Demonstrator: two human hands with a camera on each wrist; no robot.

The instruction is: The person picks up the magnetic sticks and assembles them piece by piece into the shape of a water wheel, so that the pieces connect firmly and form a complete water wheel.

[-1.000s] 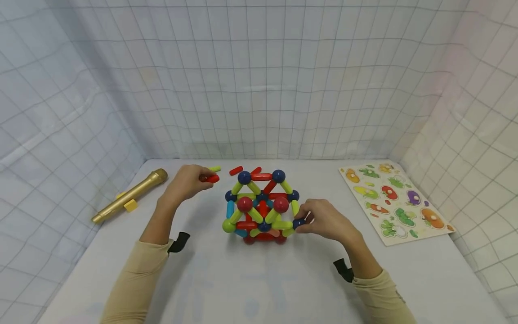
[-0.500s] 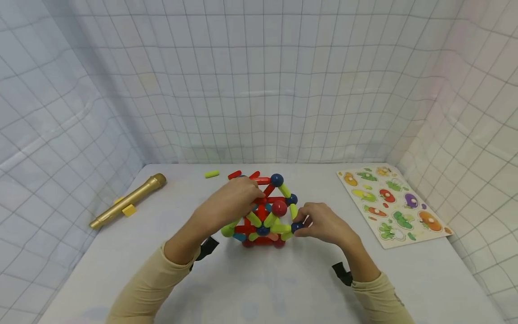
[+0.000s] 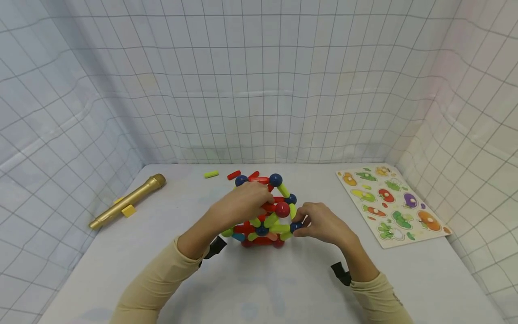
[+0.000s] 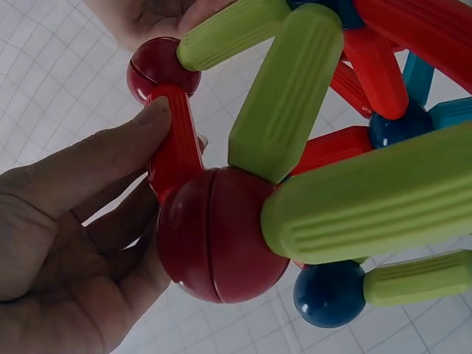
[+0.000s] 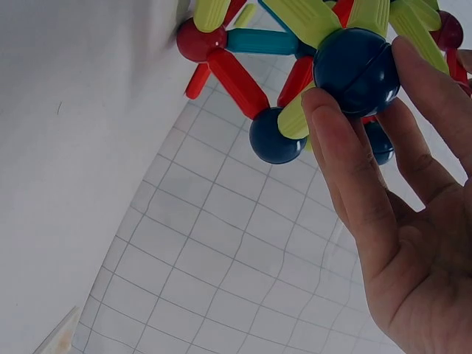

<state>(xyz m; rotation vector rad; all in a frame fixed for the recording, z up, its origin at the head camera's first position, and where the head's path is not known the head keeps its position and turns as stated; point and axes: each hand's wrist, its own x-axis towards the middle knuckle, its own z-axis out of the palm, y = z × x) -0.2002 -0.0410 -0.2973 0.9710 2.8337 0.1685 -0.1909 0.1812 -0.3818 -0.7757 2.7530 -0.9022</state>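
Observation:
A structure of rods and balls [image 3: 262,230] stands mid-table, built from red, green and blue pieces. My left hand [image 3: 244,202] reaches over its near top and pinches a red rod [image 4: 175,140] between thumb and fingers. In the left wrist view that rod spans two dark red balls, the nearer one [image 4: 221,234] large in front; both ends appear to touch. On the structure's right side, my right hand [image 3: 323,223] pinches a dark blue ball [image 5: 356,72] with green rods joined to it. From the head, my left hand hides the structure's left front.
Behind the structure lie a loose green rod [image 3: 211,174] and red rods [image 3: 234,175]. A gold toy microphone [image 3: 129,200] with yellow supports is at the left. On the right lies a vegetable puzzle board [image 3: 392,202]. Gridded cloth walls [image 3: 259,90] enclose the table.
My left hand has carried the red rod from the table's left rear to the structure's top, then slightly further right to the red balls. My right hand keeps its pinch on the blue ball.

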